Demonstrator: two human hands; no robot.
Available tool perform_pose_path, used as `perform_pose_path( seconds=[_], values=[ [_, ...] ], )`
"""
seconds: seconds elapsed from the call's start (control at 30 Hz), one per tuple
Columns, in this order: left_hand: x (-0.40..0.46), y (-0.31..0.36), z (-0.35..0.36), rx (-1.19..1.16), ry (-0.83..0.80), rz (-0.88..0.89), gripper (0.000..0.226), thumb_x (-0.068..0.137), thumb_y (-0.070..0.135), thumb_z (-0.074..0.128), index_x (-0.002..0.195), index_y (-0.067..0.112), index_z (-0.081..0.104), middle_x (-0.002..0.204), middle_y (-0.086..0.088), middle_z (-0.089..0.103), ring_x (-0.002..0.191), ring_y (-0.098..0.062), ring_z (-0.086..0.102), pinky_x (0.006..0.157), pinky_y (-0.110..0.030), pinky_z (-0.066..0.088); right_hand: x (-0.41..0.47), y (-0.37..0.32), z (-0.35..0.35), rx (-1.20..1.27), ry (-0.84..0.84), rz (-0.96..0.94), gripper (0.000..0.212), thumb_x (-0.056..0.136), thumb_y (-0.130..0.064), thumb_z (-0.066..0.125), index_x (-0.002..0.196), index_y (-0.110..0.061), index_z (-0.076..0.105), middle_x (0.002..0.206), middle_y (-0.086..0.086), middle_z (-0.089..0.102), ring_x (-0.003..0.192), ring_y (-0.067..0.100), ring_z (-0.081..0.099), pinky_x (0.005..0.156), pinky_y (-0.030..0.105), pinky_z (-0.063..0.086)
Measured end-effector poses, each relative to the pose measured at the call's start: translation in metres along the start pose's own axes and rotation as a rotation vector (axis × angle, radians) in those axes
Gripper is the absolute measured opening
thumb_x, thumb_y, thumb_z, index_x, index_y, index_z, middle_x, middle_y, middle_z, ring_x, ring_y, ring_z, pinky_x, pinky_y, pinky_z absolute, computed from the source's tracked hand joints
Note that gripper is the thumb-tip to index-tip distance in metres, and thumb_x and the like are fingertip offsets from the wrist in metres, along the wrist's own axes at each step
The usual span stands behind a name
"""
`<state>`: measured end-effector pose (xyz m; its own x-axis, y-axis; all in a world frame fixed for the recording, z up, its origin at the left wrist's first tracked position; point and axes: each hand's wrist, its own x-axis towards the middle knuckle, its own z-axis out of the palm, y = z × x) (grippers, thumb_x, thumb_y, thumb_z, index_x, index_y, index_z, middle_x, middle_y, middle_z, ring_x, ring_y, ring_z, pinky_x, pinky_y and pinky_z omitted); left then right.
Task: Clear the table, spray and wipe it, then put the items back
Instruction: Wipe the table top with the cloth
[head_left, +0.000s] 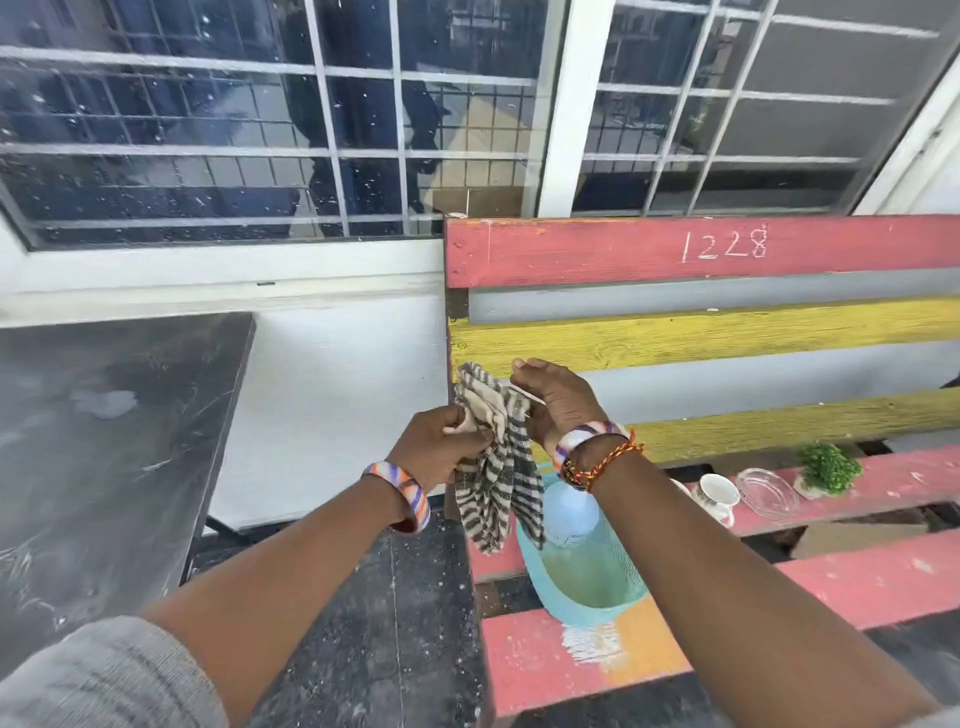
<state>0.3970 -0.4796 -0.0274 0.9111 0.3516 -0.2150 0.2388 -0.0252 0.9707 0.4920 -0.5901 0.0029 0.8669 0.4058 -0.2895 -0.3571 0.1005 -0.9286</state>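
Note:
A striped black-and-cream cloth (498, 467) hangs between both hands above the bench's left end. My left hand (441, 447) grips its lower left bunch. My right hand (550, 400) holds its upper right part, fingers curled round it. Below the cloth a clear spray bottle (569, 512) lies in a turquoise basket (587, 597) on the bench seat. The dark table (104, 441) stands at the left with a wet foamy patch (106, 402) on its top.
A pink and yellow slatted bench (727, 322) fills the right side. On its seat stand a white cup (719, 496), a clear glass dish (769, 493) and a small green plant (826, 470). A barred window and white wall lie behind. Dark floor shows between table and bench.

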Motion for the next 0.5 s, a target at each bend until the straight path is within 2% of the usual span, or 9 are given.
perform_pose_path(
  seconds=[0.03, 0.1, 0.17, 0.23, 0.3, 0.33, 0.4, 0.47, 0.5],
  values=[
    [-0.003, 0.002, -0.005, -0.118, 0.027, -0.049, 0.014, 0.081, 0.003, 0.065, 0.089, 0.007, 0.054, 0.067, -0.009, 0.052, 0.041, -0.009, 0.056, 0.043, -0.019, 0.047, -0.002, 0.001, 0.007, 0.057, -0.049, 0.019, 0.017, 0.083, -0.009, 0.065, 0.097, -0.014, 0.056, 0.084, 0.003, 0.062, 0.068, 0.014, 0.057, 0.056, 0.023, 0.047],
    [-0.009, 0.002, -0.017, -0.278, 0.069, -0.098, 0.011, 0.085, 0.001, 0.059, 0.092, 0.008, 0.056, 0.066, -0.008, 0.054, 0.043, -0.010, 0.056, 0.043, -0.018, 0.050, -0.007, 0.006, 0.024, 0.077, -0.118, 0.011, 0.024, 0.081, -0.007, 0.067, 0.101, -0.012, 0.055, 0.078, 0.002, 0.061, 0.063, 0.011, 0.058, 0.055, 0.021, 0.048],
    [-0.017, 0.002, -0.029, -0.360, 0.110, -0.106, 0.006, 0.085, 0.002, 0.059, 0.089, 0.006, 0.060, 0.062, -0.006, 0.062, 0.050, -0.015, 0.059, 0.048, -0.022, 0.054, -0.012, 0.015, 0.034, -0.054, -0.173, -0.034, 0.044, 0.076, -0.009, 0.072, 0.115, -0.007, 0.053, 0.089, 0.004, 0.064, 0.070, 0.008, 0.062, 0.057, 0.017, 0.050],
    [-0.022, 0.000, -0.043, -0.414, 0.167, -0.106, 0.007, 0.085, 0.001, 0.058, 0.082, 0.006, 0.061, 0.052, -0.002, 0.068, 0.045, -0.013, 0.064, 0.047, -0.024, 0.057, -0.016, 0.024, 0.044, -0.258, -0.223, -0.077, 0.063, 0.069, -0.012, 0.078, 0.124, -0.006, 0.049, 0.106, 0.007, 0.063, 0.089, 0.012, 0.062, 0.074, 0.018, 0.053],
    [-0.032, -0.002, -0.062, -0.467, 0.197, -0.107, 0.007, 0.085, 0.000, 0.057, 0.081, 0.005, 0.061, 0.049, -0.001, 0.069, 0.043, -0.012, 0.065, 0.047, -0.025, 0.057, -0.021, 0.032, 0.056, -0.385, -0.265, -0.059, 0.074, 0.065, -0.009, 0.081, 0.130, -0.005, 0.045, 0.119, 0.013, 0.060, 0.108, 0.025, 0.060, 0.096, 0.036, 0.049],
    [-0.037, -0.003, -0.072, -0.489, 0.202, -0.108, 0.007, 0.085, 0.000, 0.057, 0.081, 0.005, 0.061, 0.048, -0.001, 0.069, 0.043, -0.012, 0.065, 0.046, -0.025, 0.057, -0.025, 0.035, 0.063, -0.388, -0.280, -0.026, 0.074, 0.066, -0.007, 0.079, 0.131, -0.003, 0.044, 0.122, 0.016, 0.060, 0.111, 0.029, 0.058, 0.100, 0.043, 0.045],
    [-0.049, -0.005, -0.094, -0.504, 0.222, -0.106, 0.006, 0.085, 0.000, 0.058, 0.081, 0.004, 0.060, 0.048, -0.002, 0.069, 0.041, -0.012, 0.065, 0.044, -0.024, 0.056, -0.030, 0.041, 0.076, -0.355, -0.310, 0.028, 0.064, 0.071, 0.000, 0.074, 0.129, 0.000, 0.047, 0.117, 0.017, 0.062, 0.109, 0.030, 0.058, 0.101, 0.048, 0.043],
    [-0.062, -0.008, -0.124, -0.537, 0.263, -0.111, 0.002, 0.083, 0.003, 0.060, 0.083, 0.002, 0.061, 0.051, -0.004, 0.070, 0.044, -0.014, 0.066, 0.045, -0.025, 0.056, -0.035, 0.045, 0.094, -0.358, -0.314, 0.025, 0.053, 0.074, 0.006, 0.068, 0.124, 0.004, 0.051, 0.103, 0.012, 0.065, 0.104, 0.025, 0.058, 0.103, 0.045, 0.042],
    [-0.068, -0.011, -0.142, -0.552, 0.289, -0.117, 0.007, 0.084, 0.006, 0.060, 0.088, 0.000, 0.063, 0.060, -0.008, 0.073, 0.052, -0.018, 0.069, 0.051, -0.028, 0.058, -0.038, 0.046, 0.104, -0.377, -0.286, 0.014, 0.051, 0.075, 0.008, 0.067, 0.123, 0.004, 0.052, 0.104, 0.011, 0.065, 0.106, 0.024, 0.057, 0.105, 0.044, 0.040]
  ],
)
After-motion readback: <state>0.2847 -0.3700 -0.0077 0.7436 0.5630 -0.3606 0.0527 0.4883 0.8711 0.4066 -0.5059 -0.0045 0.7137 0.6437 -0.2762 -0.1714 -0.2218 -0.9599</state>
